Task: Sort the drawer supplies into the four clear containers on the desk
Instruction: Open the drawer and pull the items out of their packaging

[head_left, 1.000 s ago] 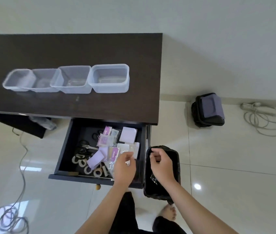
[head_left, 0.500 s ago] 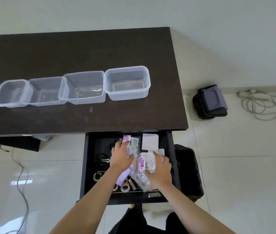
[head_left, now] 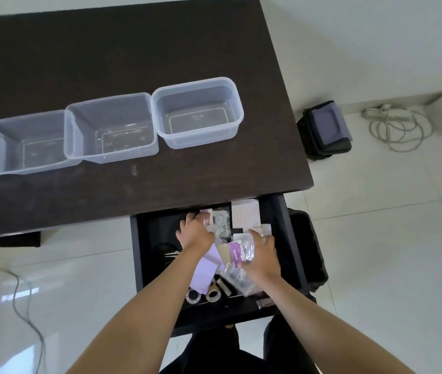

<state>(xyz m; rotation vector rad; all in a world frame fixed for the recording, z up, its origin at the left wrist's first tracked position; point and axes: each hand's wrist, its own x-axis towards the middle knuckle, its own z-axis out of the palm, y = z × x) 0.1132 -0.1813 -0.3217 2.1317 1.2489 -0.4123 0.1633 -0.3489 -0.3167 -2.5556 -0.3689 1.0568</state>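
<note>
Both hands rest on unreadable packets inside the drawer.

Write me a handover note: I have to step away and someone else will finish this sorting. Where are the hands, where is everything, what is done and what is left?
Hands: both are down in the open drawer. The left hand rests on the packets at the back; the right hand lies on the clear packets at the front. Whether either grips anything cannot be told.
Things: purple cards, white pads and tape rolls all lie in the drawer. The four clear containers stand in a row on the desk, all apparently empty.
Done: nothing sorted yet.
Left: move every supply into the containers by kind.
</note>
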